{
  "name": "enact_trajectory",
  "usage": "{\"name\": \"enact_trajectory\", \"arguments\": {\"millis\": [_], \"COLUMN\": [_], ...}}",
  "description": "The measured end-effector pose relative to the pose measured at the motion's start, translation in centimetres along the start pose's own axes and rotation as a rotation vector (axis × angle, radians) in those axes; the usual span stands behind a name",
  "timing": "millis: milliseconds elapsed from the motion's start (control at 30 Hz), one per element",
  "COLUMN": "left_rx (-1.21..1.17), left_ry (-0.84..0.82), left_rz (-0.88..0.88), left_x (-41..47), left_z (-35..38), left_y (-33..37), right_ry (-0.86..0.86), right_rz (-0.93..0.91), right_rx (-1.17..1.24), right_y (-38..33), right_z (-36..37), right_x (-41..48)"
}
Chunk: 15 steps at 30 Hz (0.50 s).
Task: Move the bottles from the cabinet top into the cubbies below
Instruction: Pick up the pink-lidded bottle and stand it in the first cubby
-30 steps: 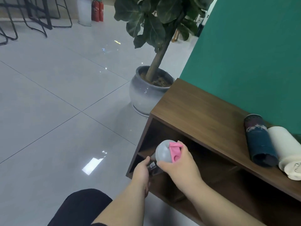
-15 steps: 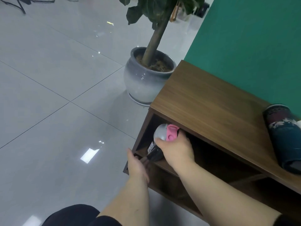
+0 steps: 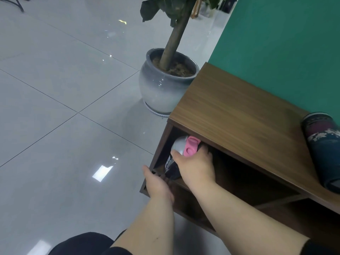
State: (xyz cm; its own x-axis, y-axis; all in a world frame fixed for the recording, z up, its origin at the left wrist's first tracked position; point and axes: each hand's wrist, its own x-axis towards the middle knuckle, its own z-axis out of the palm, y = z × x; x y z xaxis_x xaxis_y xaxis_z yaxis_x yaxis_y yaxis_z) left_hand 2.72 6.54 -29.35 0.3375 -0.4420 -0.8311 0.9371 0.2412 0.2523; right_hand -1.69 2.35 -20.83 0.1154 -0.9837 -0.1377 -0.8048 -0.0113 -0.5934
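Wood-grain cabinet top against green wall, carrying dark patterned bottle lying on its side near right edge.

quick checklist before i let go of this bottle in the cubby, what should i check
1. Right hand grips the pink-lidded bottle: ok.
2. Bottle inside the upper left cubby: ok, cap sits under the cabinet top.
3. Bottle base resting on the shelf: cannot tell, hidden by the hand.
4. Left hand steadying at the cubby's front edge: ok.
5. Cap clearance under the top: cannot tell.
6. Dark patterned bottle lying on top, not yet moved: not ok.
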Motion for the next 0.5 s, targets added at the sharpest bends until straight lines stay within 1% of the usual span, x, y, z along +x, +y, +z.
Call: {"name": "enact_trajectory", "arguments": {"millis": [167,333,500], "left_rx": [-0.034,-0.073,-0.038], "left_ry": [-0.018,-0.032,-0.024], "left_rz": [-0.024,-0.010,0.006], "left_x": [0.35,0.54,0.61], "left_z": [-0.26,-0.28,-0.31], "left_y": [-0.22,-0.50,-0.60], "right_ry": [0.007,0.014,0.005], "right_rz": [-0.015,-0.015,-0.016], "right_rx": [-0.039,-0.039,-0.027], "right_y": [0.07,0.22,0.60], "right_z": [0.18,0.36,0.37], "right_x": [-0.13,-0.13,-0.23]}}
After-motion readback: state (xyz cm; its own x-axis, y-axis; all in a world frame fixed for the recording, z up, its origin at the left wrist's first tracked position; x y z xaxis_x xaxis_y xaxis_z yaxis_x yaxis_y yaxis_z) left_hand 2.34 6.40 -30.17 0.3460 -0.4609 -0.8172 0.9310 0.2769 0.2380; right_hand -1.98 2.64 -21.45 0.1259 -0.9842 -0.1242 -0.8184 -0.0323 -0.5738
